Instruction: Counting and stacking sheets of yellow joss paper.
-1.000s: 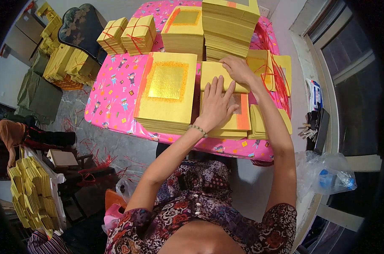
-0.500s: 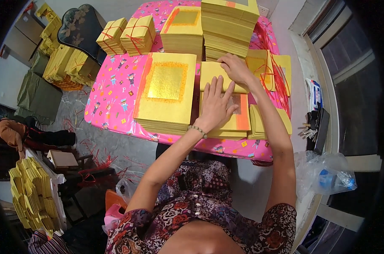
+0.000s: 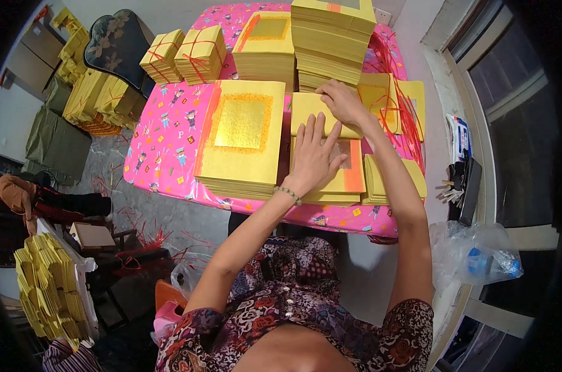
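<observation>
My left hand [image 3: 314,149] lies flat with fingers stretched, pressing on a folded sheet of yellow paper [image 3: 304,106] on a stack of yellow paper [image 3: 338,197] with an orange strip. At the fold's far edge, my right hand [image 3: 344,104] has its fingers bent down onto the paper; whether they pinch anything is hidden. Just left stands a thick stack of yellow paper [image 3: 247,164] with a gold foil square on top. A smaller pile of folded yellow sheets [image 3: 392,180] sits to the right, under my right forearm.
Tall yellow paper stacks [image 3: 330,43] rise at the table's back. Bundles tied with red string [image 3: 200,53] stand far left, and loose red strings [image 3: 405,118] hang over the right side. A pink patterned cloth [image 3: 163,133] covers the table. Another person [image 3: 20,192] bends at the left.
Both hands stay in nearly the same place on the folded paper. The whole view has shifted very slightly; nothing has been picked up or let go.
</observation>
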### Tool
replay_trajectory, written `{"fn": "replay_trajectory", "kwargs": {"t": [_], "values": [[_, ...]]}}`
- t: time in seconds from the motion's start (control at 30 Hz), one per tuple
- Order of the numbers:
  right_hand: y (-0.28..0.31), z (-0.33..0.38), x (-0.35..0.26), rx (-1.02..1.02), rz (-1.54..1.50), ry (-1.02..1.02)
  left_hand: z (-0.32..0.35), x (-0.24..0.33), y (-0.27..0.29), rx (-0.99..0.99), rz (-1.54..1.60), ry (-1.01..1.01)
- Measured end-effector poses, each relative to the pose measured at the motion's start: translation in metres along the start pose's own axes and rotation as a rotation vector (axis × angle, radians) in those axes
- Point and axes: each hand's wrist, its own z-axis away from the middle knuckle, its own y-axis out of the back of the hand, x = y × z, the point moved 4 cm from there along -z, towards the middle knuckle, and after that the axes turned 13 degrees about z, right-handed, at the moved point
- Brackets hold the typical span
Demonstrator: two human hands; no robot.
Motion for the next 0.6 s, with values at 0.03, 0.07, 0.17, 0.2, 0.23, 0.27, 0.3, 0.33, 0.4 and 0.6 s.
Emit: {"fn": "replay_trajectory", "kwargs": {"t": [0.03, 0.07, 0.17, 0.2, 0.23, 0.27, 0.3, 0.33, 0.4, 0.6], "values": [[0.0, 0.0, 0.0, 0.004, 0.0, -0.003, 0.0, 0.0, 0.0, 0.0, 0.0, -0.003], [-0.001, 0.001, -0.001, 0.007, 0.001, -0.006, 0.001, -0.001, -0.001, 0.0, -0.007, 0.0], [-0.007, 0.002, -0.003, 0.044, 0.01, -0.018, 0.001, -0.004, -0.003, 0.002, -0.013, -0.004], [-0.007, 0.004, -0.004, 0.037, 0.026, -0.031, 0.002, -0.004, -0.003, 0.005, -0.013, -0.005], [-0.007, 0.004, -0.006, 0.03, 0.043, -0.045, 0.002, -0.004, -0.003, -0.009, -0.019, 0.001], [-0.007, 0.004, -0.007, 0.031, 0.044, -0.051, 0.002, -0.004, -0.003, -0.012, -0.017, -0.004], [-0.008, 0.004, -0.009, 0.032, 0.058, -0.06, 0.001, -0.004, -0.002, -0.015, -0.008, -0.001], [-0.008, 0.004, -0.01, 0.033, 0.072, -0.07, 0.001, -0.004, -0.002, -0.018, 0.0, 0.003], [-0.009, 0.004, -0.011, 0.03, 0.076, -0.08, 0.002, -0.003, -0.002, -0.032, -0.027, 0.006], [-0.011, 0.004, -0.01, 0.044, 0.103, -0.075, 0.001, -0.003, -0.002, -0.021, -0.02, 0.023]]}}
